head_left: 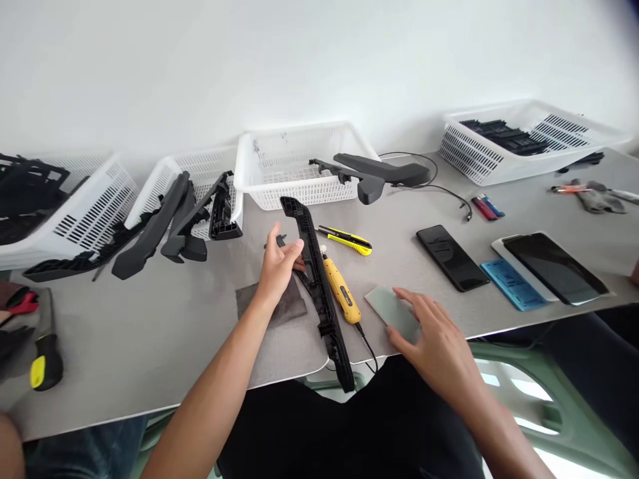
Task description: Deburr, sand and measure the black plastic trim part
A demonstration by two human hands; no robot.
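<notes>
My left hand [277,265] grips a long black plastic part [319,286] near its upper half, holding it edge-up across the table's front edge. My right hand [433,339] lies with fingers spread on a grey-green sheet of sandpaper [389,307] at the table edge. A darker square of sandpaper [272,303] lies under my left wrist. Just right of the black part lies a yellow corded tool [342,291].
A yellow utility knife [347,239] lies behind the part. White baskets [294,163] with black plastic parts [379,174] line the back. A phone [452,257], blue card [513,283], tablet [554,267] and lighters [486,207] lie right. A yellow-handled tool [46,356] lies left.
</notes>
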